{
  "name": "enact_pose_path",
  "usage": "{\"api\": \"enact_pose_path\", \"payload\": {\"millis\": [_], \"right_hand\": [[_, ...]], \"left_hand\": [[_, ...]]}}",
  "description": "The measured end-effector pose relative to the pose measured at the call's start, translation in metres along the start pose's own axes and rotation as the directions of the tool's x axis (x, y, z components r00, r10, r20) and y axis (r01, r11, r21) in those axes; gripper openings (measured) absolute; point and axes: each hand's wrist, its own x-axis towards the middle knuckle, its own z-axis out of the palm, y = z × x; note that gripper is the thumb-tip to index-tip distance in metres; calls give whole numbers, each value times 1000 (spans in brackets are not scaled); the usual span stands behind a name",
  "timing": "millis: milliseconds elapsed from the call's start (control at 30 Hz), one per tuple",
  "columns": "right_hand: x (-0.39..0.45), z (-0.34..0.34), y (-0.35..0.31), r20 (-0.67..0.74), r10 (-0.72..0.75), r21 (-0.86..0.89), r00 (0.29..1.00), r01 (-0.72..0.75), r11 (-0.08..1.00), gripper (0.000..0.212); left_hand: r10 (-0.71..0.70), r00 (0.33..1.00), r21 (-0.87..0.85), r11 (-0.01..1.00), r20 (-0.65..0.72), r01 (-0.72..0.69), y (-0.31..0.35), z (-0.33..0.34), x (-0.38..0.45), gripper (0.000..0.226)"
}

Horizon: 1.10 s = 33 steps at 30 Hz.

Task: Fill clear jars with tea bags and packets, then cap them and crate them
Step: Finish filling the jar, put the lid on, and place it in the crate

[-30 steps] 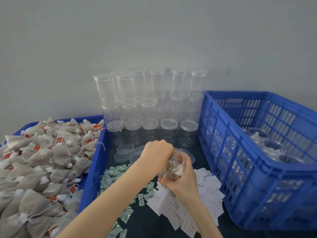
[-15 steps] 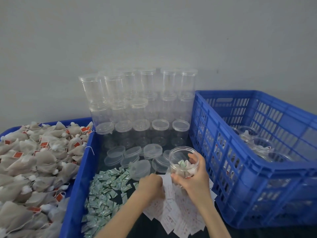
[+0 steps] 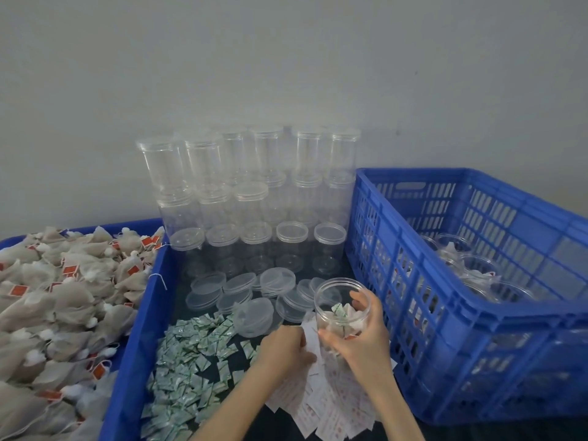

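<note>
In the right hand (image 3: 361,340), an uncapped jar (image 3: 342,310) of tea bags.

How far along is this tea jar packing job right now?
Early on. Done: a few filled jars sit in the blue crate. In hand: right hand grips an uncapped, part-filled jar; left hand takes a paper slip. Left: capping it, plus stacked empty jars.

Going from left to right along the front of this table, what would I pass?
Tray of tea bags → green packets → left hand on the white slips → open jar gripped by the right hand → blue crate with filled jars.
</note>
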Motion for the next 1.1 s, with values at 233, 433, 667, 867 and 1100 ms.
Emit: {"api": "enact_pose_path", "payload": {"millis": [233,433,667,867,1100], "right_hand": [[-2,-2,0,-6,-1,-12,1000,1,1000,85],[-5,0,1,4,-2,-8,1000,2,1000,85],[-4,3,1,15,13,-17,1000,-13,1000,84],[1,11,3,36,27,20,999,-28,999,85],[0,23,-1,65,0,54,998,-4,999,81]], "left_hand": [[-30,990,-32,999,-139,26,-4,-4,0,12],[-49,982,-91,995,-182,32,-11,-16,0,12],[-68,991,-281,959,-117,32,-17,-51,-10,12],[-102,909,-640,742,-404,-201,9,-127,-30,18],[188,958,-44,978,-216,-202,46,-131,-34,20]]}}
